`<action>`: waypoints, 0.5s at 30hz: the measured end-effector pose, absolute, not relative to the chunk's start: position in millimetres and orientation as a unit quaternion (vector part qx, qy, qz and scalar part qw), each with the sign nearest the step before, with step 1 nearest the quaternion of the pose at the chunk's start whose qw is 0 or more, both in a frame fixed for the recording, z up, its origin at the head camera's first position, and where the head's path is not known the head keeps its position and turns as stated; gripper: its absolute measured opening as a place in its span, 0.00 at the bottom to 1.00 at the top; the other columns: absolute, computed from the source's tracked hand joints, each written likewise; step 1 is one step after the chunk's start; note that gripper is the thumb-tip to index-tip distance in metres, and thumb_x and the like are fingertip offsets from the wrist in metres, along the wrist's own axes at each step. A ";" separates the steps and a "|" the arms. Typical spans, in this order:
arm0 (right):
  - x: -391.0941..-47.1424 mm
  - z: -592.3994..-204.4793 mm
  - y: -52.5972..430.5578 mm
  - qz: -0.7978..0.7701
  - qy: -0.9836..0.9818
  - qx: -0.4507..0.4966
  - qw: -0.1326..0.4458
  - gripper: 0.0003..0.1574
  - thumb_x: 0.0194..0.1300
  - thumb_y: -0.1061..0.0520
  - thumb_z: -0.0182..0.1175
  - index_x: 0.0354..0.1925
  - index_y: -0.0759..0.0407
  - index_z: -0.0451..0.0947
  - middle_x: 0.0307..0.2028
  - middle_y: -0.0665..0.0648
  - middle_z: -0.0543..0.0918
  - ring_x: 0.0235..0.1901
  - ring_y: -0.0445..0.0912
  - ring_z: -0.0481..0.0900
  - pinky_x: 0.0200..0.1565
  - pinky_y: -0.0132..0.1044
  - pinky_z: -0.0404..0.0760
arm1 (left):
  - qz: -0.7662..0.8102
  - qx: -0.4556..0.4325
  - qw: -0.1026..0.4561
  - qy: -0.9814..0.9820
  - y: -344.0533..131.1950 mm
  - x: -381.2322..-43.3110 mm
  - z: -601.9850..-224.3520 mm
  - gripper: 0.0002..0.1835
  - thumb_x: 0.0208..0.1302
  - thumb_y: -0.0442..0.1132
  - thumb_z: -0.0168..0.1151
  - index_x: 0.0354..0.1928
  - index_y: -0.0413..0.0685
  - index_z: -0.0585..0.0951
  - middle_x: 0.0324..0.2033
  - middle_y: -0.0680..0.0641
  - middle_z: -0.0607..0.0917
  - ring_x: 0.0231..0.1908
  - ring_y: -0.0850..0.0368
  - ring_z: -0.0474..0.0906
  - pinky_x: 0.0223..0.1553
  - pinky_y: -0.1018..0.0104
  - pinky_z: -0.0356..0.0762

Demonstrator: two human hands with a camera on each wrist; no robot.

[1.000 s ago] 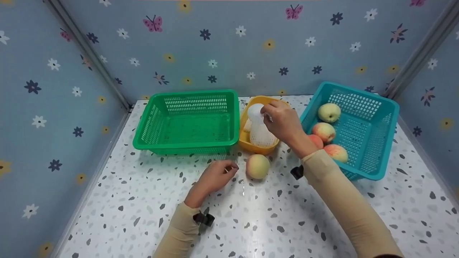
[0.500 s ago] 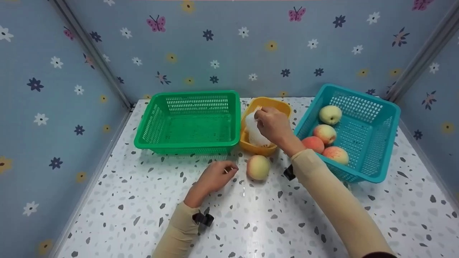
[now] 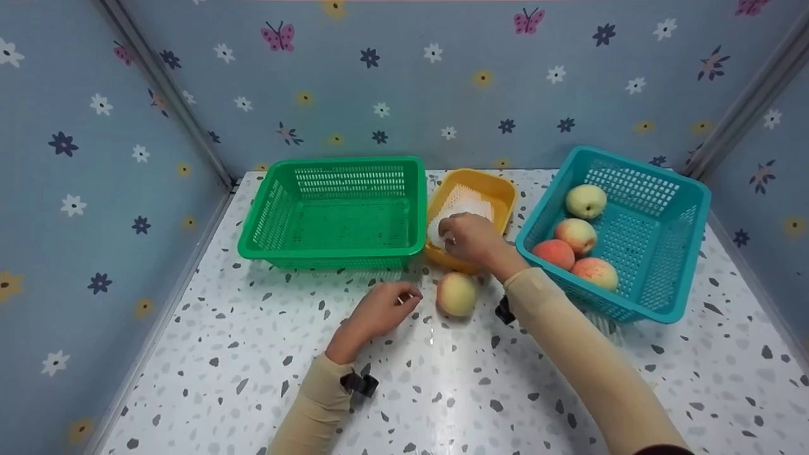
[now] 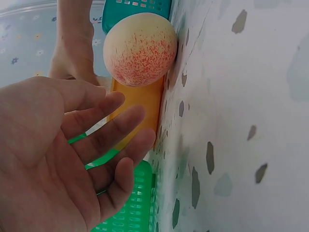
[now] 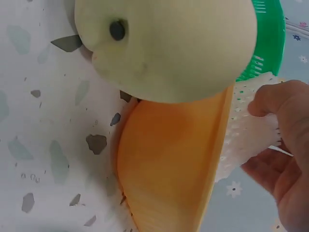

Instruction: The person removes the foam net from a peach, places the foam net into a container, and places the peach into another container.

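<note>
My right hand [image 3: 471,240] is over the near part of a small yellow basket [image 3: 505,193]. In the right wrist view its thumb and fingers pinch a white foam net sleeve [image 5: 246,130] just above the rim. More white foam netting [image 3: 464,199] lies inside the basket. A pale yellow peach with a red blush [image 3: 457,294] rests on the table right in front of the basket. To its left, my left hand [image 3: 379,309] hovers low with loosely bent fingers and nothing in them; the left wrist view shows the peach just beyond its fingertips.
A green basket [image 3: 328,254] with nothing visible in it stands left of the yellow one. On the right, a turquoise basket [image 3: 689,253] holds several peaches [image 3: 575,236] along its left side. A flower-patterned wall [image 3: 404,82] closes off the back of the speckled table [image 3: 253,392].
My right hand has come down and toward me, bringing the foam net sleeve from upright over the yellow basket to its near end. My left hand and the loose peach have stayed put.
</note>
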State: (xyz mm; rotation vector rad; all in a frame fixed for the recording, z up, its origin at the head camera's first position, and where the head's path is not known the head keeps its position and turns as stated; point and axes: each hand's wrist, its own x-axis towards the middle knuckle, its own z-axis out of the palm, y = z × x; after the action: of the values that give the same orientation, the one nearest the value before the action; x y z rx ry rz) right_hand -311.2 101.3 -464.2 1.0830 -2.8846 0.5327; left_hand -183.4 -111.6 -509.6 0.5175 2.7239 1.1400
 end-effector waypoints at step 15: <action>-318.4 -474.3 101.8 0.117 -0.915 0.349 -0.164 0.24 0.76 0.49 0.48 0.61 0.59 0.75 0.55 0.59 0.79 0.56 0.52 0.73 0.60 0.47 0.69 | 0.377 0.162 0.103 0.906 -113.2 -183.7 -511.0 0.12 0.71 0.42 0.56 0.47 0.45 0.84 0.39 0.52 0.83 0.41 0.56 0.78 0.43 0.58 0.76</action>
State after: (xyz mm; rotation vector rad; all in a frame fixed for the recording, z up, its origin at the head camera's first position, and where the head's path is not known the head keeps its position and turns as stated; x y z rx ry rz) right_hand -318.4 101.8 -474.3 1.2298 -3.2205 0.4122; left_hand -183.7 -113.2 -511.0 0.4777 2.6742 1.1134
